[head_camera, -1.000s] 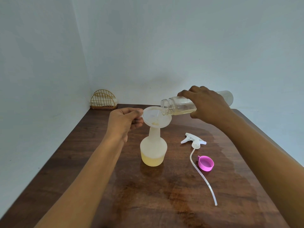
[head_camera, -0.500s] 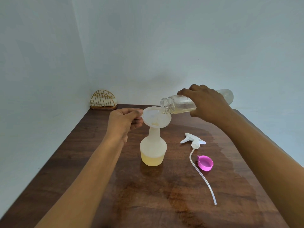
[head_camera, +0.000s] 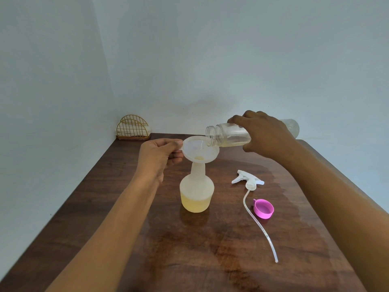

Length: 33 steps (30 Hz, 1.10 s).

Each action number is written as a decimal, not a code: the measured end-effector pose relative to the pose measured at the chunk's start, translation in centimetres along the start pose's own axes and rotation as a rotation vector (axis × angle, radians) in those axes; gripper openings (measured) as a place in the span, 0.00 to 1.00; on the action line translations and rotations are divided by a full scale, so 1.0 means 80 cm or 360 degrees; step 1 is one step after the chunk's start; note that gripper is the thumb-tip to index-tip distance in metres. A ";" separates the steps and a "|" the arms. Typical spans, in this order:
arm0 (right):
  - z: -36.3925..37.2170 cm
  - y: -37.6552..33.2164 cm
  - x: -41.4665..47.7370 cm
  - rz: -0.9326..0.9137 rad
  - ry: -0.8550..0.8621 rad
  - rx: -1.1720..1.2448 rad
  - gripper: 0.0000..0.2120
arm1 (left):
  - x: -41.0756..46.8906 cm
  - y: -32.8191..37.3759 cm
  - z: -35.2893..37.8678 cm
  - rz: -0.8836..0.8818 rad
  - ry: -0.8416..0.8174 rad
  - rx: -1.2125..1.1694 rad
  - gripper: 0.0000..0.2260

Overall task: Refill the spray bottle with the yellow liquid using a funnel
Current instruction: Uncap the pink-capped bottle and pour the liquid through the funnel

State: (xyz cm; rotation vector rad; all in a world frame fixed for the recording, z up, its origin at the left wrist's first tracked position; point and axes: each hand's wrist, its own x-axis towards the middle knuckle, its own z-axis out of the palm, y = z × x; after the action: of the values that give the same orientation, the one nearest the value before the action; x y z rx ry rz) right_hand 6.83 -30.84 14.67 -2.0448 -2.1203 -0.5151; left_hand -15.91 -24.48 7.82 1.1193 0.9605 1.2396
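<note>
The frosted spray bottle (head_camera: pixel 197 192) stands upright near the middle of the wooden table (head_camera: pixel 101 199), its wide lower body holding a band of yellow liquid (head_camera: pixel 195 204) that fills roughly the bottom third. A translucent white funnel (head_camera: pixel 200 149) sits in its narrow neck, with a small pool of yellow at the bottom of the cone and a thin stream running down the inside. The left hand (head_camera: pixel 160 154) pinches the funnel's tab at the rim's left side between thumb and curled fingers. Above the funnel's right rim, the right hand (head_camera: pixel 265 135) wraps around a clear plastic bottle (head_camera: pixel 229 134), fingers closed over its body, and holds it tipped almost level with its open threaded mouth just over the cone; a shallow layer of pale yellow lies along the bottle's lower side. To the right of the spray bottle, well apart from it, the white trigger sprayer head (head_camera: pixel 248 181) lies on its side, its long clear dip tube (head_camera: pixel 261 226) curving toward the near right part of the surface. A pink cap (head_camera: pixel 263 208) rests open side up just beside the tube, on its right. At the far left corner, against the wall, stands a gold wire napkin holder (head_camera: pixel 133 128).
</note>
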 end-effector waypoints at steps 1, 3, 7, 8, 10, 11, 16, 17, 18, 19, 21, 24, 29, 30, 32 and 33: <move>0.002 0.000 -0.003 0.0020 -0.0015 0.0043 0.33 | 0.000 0.000 0.000 -0.0002 0.0003 0.0003 0.02; 0.006 0.000 -0.010 0.0075 -0.0046 0.0144 0.32 | 0.001 0.000 0.000 -0.0004 0.0005 0.0006 0.02; 0.019 0.003 -0.028 0.0155 -0.0080 0.0308 0.30 | 0.001 -0.001 0.001 -0.0010 0.0018 0.0006 0.03; 0.022 0.004 -0.033 0.0165 -0.0085 0.0337 0.30 | 0.001 -0.001 0.001 -0.0012 0.0020 0.0010 0.03; 0.029 0.004 -0.040 0.0182 -0.0086 0.0413 0.30 | 0.001 -0.001 0.001 -0.0008 0.0020 0.0017 0.03; 0.031 0.004 -0.043 0.0189 -0.0082 0.0450 0.29 | 0.001 -0.001 0.001 -0.0003 0.0017 0.0016 0.03; 0.042 0.012 -0.056 0.0264 -0.0068 0.0512 0.29 | 0.001 -0.003 -0.002 -0.0010 0.0024 0.0020 0.02; 0.045 0.015 -0.060 0.0284 -0.0072 0.0521 0.29 | 0.002 -0.003 -0.003 -0.0019 0.0030 0.0017 0.02; 0.047 0.017 -0.063 0.0306 -0.0080 0.0524 0.29 | 0.002 -0.004 -0.003 -0.0026 0.0034 0.0012 0.02; 0.048 0.019 -0.066 0.0326 -0.0084 0.0525 0.29 | 0.002 -0.004 -0.003 -0.0030 0.0037 0.0006 0.02; 0.050 0.021 -0.069 0.0359 -0.0062 0.0562 0.29 | 0.002 -0.004 -0.003 -0.0033 0.0039 0.0001 0.01; 0.048 0.016 -0.067 0.0362 0.0012 0.0643 0.28 | 0.003 -0.004 -0.002 -0.0031 0.0039 0.0003 0.01; 0.047 -0.003 -0.059 0.0278 0.0040 0.0663 0.30 | 0.002 -0.004 -0.001 -0.0018 0.0046 0.0009 0.02; 0.049 -0.004 -0.060 0.0274 0.0036 0.0658 0.29 | 0.001 -0.004 -0.001 -0.0016 0.0047 0.0007 0.02; 0.052 -0.001 -0.064 0.0291 0.0025 0.0648 0.28 | 0.001 -0.004 -0.001 -0.0013 0.0049 0.0009 0.02; 0.054 0.001 -0.066 0.0312 0.0017 0.0642 0.27 | 0.001 -0.004 -0.001 -0.0012 0.0050 0.0014 0.01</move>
State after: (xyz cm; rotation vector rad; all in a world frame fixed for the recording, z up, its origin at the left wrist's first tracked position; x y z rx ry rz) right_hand 7.75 -34.33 8.88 -1.9735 -1.8069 -0.0612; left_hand -15.91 -24.36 7.49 1.1049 0.9936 1.2510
